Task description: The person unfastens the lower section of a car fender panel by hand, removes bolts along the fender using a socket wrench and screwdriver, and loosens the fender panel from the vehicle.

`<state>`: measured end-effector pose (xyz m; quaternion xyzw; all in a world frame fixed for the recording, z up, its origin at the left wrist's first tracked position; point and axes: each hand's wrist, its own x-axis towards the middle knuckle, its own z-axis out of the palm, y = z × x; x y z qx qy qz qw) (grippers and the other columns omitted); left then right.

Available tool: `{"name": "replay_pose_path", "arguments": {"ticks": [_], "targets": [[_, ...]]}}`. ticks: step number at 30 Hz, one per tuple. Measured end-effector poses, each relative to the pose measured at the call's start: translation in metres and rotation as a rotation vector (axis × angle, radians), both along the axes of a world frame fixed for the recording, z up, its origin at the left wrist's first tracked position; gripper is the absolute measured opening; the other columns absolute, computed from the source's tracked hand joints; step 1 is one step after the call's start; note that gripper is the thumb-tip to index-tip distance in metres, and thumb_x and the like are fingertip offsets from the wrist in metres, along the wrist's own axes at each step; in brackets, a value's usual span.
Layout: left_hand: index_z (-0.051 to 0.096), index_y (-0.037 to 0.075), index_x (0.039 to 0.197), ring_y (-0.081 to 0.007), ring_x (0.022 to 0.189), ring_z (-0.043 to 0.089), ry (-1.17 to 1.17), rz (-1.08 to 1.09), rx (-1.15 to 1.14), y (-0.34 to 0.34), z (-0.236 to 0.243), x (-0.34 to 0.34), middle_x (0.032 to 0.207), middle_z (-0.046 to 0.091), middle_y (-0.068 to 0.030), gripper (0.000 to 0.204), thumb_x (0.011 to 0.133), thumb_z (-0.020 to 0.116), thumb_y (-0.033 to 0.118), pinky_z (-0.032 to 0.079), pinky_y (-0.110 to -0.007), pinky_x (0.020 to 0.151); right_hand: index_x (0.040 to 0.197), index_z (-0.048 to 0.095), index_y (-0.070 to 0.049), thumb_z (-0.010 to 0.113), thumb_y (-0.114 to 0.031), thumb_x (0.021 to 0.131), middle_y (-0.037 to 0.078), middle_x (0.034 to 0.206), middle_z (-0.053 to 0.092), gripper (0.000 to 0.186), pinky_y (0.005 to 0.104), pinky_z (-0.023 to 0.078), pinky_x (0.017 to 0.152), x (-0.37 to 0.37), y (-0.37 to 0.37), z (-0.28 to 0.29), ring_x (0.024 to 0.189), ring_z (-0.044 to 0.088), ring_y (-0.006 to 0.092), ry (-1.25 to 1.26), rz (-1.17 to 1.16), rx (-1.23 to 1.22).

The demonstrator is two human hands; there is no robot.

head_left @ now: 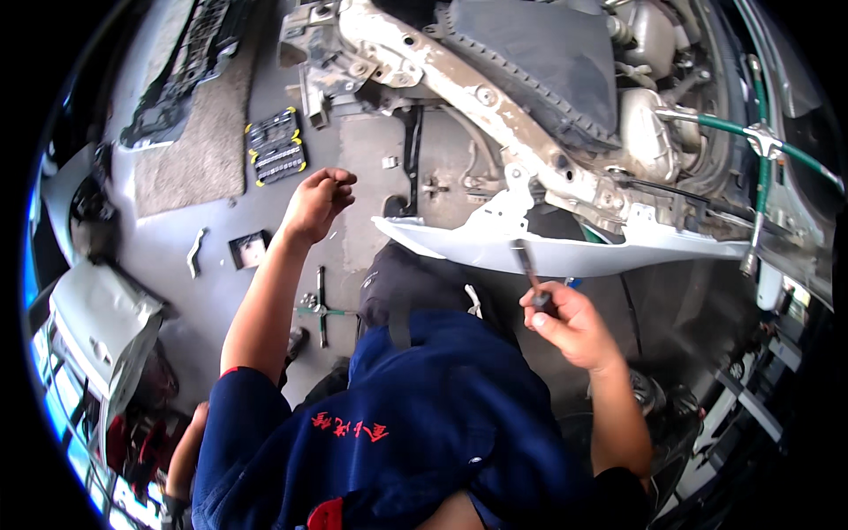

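My right hand [572,327] is closed round a slim dark hand tool [527,265], whose thin length points up and away from me. Its exact kind is hard to tell; a black rounded part shows between thumb and fingers. Just beyond the tool lies the white fender panel [565,256], curving along the side of the car's stripped front end. My left hand [320,205] hangs in the air left of the car, touching nothing around it. Its fingers are curled with the tips together, and whatever they may hold is hidden.
An exposed frame rail [481,93] and engine bay lie ahead. A green cross wrench [763,141] rests at the right; another cross wrench [321,309] is on the floor. Left are an open socket set [276,146], a small tray [249,250] and a removed panel [102,327]. Another person's arm [185,455] shows lower left.
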<state>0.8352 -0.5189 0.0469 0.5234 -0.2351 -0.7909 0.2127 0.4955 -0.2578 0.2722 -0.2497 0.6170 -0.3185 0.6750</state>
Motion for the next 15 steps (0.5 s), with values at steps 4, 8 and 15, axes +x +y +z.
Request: {"name": "replay_pose_path", "arguments": {"ticks": [4,8,15], "targets": [[0.057,0.003,0.128,-0.0197,0.079,0.068,-0.193,0.122,0.164,0.056,0.049,0.033,0.108,0.077,-0.0131,0.029,0.107,0.042,0.016,0.06,-0.034,0.078,0.124,0.066,-0.001,0.067,-0.011,0.104,-0.001,0.099,0.064,0.023,0.0261,0.051,0.085,0.015,0.022,-0.043,0.091,0.058,0.0081,0.082,0.141,-0.057],[0.057,0.011,0.122,-0.0258,0.089,0.071,-0.072,0.044,0.19,0.119,0.096,0.024,0.112,0.076,-0.0154,0.021,0.11,0.049,0.027,0.058,-0.039,0.078,0.119,0.068,0.0,0.068,-0.01,0.101,0.003,0.096,0.07,0.021,0.0278,0.054,0.081,0.029,0.017,-0.053,0.086,0.062,0.01,0.14,0.27,-0.184],[0.061,0.014,0.113,-0.0355,0.143,0.055,0.632,-0.031,0.189,0.121,0.119,-0.016,0.151,0.061,-0.0167,0.026,0.111,0.053,0.038,0.043,-0.049,0.12,0.125,0.068,0.001,0.072,-0.015,0.099,0.012,0.104,0.077,0.032,0.0333,0.057,0.088,0.064,0.023,-0.043,0.093,0.073,0.0237,0.174,0.271,-0.272]]}}
